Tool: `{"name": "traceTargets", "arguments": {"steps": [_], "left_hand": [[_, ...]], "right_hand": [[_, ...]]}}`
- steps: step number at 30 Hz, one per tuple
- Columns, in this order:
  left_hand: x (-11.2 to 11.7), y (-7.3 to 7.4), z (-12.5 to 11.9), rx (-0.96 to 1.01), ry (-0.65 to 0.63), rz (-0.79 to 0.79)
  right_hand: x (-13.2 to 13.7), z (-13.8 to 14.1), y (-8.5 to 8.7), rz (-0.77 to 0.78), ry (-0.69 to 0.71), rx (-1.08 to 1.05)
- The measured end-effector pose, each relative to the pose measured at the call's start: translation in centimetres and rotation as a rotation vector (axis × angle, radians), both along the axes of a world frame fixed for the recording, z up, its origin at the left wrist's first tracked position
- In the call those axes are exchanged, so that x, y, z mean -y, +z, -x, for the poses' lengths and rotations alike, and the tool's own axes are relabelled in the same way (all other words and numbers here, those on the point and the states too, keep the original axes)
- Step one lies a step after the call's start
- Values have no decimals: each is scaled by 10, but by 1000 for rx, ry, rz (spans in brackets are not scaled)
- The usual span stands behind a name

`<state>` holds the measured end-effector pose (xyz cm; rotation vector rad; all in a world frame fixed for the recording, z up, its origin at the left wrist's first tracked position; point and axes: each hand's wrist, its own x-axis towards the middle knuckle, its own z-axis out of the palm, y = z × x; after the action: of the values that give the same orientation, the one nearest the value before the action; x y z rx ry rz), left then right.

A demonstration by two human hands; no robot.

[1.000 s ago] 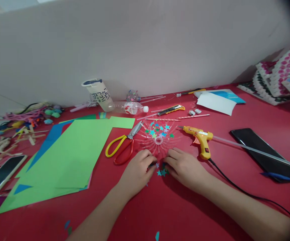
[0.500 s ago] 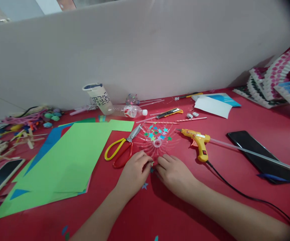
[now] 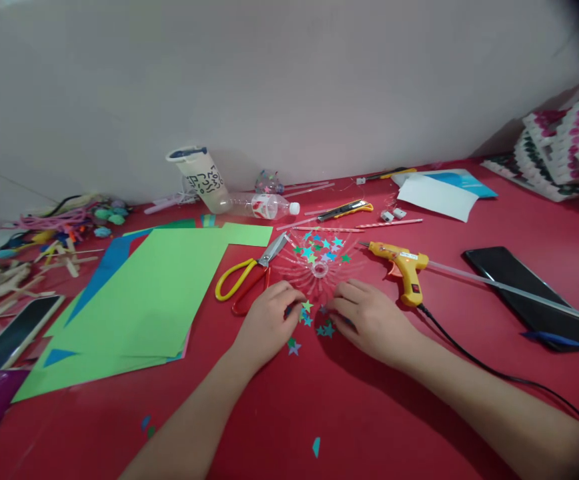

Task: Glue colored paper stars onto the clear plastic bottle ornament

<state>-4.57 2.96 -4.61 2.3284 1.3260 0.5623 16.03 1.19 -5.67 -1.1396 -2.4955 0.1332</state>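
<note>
left hand [image 3: 268,322]: curled, grip unclear | right hand [image 3: 372,321]: flat, holding nothing | small coloured paper stars [image 3: 307,319]: between both hands' fingertips

the left hand [image 3: 268,325] and right hand [image 3: 372,325] are bare, as are both forearms [image 3: 194,420] behind them.

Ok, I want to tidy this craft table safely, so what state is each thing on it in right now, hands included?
Scissors: lying flat, blades shut.
Glue gun: on its side, cord attached.
Bottle: on its side, cap on.
Cup: tilted, lid on.
Phone: face up, screen dark.
Left hand: fingers curled beside paper stars.
Right hand: fingers resting on the stars.
</note>
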Motion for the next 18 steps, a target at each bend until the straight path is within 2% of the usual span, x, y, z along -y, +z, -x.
{"name": "traceTargets", "arguments": {"steps": [5,13,16,18], "left_hand": [[0,2,2,-5,-17,9],[2,3,-2,21,-26,5],[5,6,-3,68,-32,28],[9,10,-6,146,-49,87]], "right_hand": [[8,0,5,53,120,24],[10,19,-7,-148,142,143],[9,19,-3,-140,98,57],[11,17,3,-68,42,-116]]}}
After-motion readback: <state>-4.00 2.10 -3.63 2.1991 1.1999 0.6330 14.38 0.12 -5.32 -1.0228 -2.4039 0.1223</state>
